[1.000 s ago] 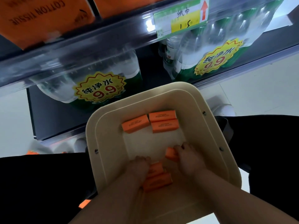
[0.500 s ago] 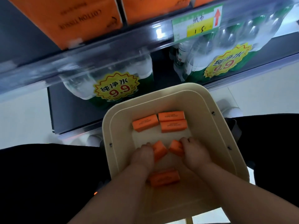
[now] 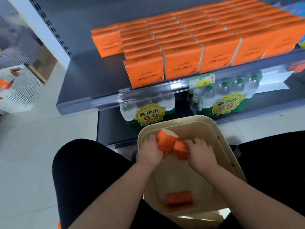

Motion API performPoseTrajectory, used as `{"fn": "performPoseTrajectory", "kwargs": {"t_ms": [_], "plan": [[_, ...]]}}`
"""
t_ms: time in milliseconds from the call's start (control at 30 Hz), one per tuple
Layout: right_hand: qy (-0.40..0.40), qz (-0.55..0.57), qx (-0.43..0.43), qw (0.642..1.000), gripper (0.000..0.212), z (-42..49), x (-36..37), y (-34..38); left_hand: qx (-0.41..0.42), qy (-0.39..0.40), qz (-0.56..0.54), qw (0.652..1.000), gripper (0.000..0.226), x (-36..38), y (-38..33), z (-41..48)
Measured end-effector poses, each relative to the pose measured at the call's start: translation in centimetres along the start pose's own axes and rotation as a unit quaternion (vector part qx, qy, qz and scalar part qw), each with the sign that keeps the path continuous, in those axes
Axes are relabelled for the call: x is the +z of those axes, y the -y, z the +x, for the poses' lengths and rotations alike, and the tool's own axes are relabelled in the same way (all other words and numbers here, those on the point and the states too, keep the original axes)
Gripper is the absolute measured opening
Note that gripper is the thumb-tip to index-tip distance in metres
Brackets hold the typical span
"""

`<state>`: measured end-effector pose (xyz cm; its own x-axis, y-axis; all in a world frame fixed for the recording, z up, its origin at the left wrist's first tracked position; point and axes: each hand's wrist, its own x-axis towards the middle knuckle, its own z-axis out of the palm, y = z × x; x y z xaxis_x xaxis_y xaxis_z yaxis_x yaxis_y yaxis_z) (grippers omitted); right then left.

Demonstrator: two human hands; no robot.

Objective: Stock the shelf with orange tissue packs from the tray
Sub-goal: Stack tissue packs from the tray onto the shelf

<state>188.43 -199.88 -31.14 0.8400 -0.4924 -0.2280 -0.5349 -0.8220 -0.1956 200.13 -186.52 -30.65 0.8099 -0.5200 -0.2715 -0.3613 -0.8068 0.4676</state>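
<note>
A beige tray (image 3: 212, 129) rests on my lap between my knees. My left hand (image 3: 150, 150) grips a stack of orange tissue packs (image 3: 165, 142), tilted up at the tray's far end. My right hand (image 3: 200, 152) holds more orange packs (image 3: 181, 148) pressed against that stack. One orange pack (image 3: 179, 198) lies flat near the tray's front. Above, the dark shelf (image 3: 92, 76) carries rows of upright orange tissue packs (image 3: 181, 63), with bare shelf surface to their left.
Shrink-wrapped water bottle packs (image 3: 148, 109) with yellow 9.9 stickers sit on the lower shelf right behind the tray. A price tag (image 3: 202, 80) is clipped to the shelf's front rail. White floor and a printed carton (image 3: 14, 90) lie at the left.
Both hands gathered the loose packs from the tray's middle and far end and lifted them together. The view tilted up, so the stocked shelf top now shows.
</note>
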Motion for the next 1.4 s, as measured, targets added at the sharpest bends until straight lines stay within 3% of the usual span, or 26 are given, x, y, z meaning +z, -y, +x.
{"fn": "performPoseTrajectory", "kwargs": {"t_ms": [167,400,600,800,1100,1400], "plan": [[-0.097,0.002,-0.025,0.995,0.050,-1.0,-6.7,1.4,0.075,-0.106,-0.038,0.991,0.027,-6.1,-2.3,-1.4],[-0.249,0.010,-0.056,0.967,0.050,-1.5,-15.8,3.5,0.143,-0.208,-0.085,0.964,0.038,-15.2,-6.1,-3.4],[-0.333,0.010,-0.088,0.939,0.054,-0.1,-22.1,6.1,0.135,-0.279,-0.088,0.947,0.034,-21.7,-7.8,-3.4],[-0.323,-0.016,-0.110,0.940,0.057,4.0,-25.3,8.6,0.033,-0.287,-0.028,0.957,0.036,-26.9,-4.9,-1.1],[-0.325,-0.052,-0.132,0.935,0.063,10.9,-28.1,12.4,-0.001,-0.251,0.093,0.964,0.027,-30.0,-2.7,5.9],[-0.335,-0.066,-0.188,0.921,0.070,17.9,-29.4,12.5,-0.061,-0.208,0.176,0.960,0.037,-30.5,-1.1,14.9]]}}
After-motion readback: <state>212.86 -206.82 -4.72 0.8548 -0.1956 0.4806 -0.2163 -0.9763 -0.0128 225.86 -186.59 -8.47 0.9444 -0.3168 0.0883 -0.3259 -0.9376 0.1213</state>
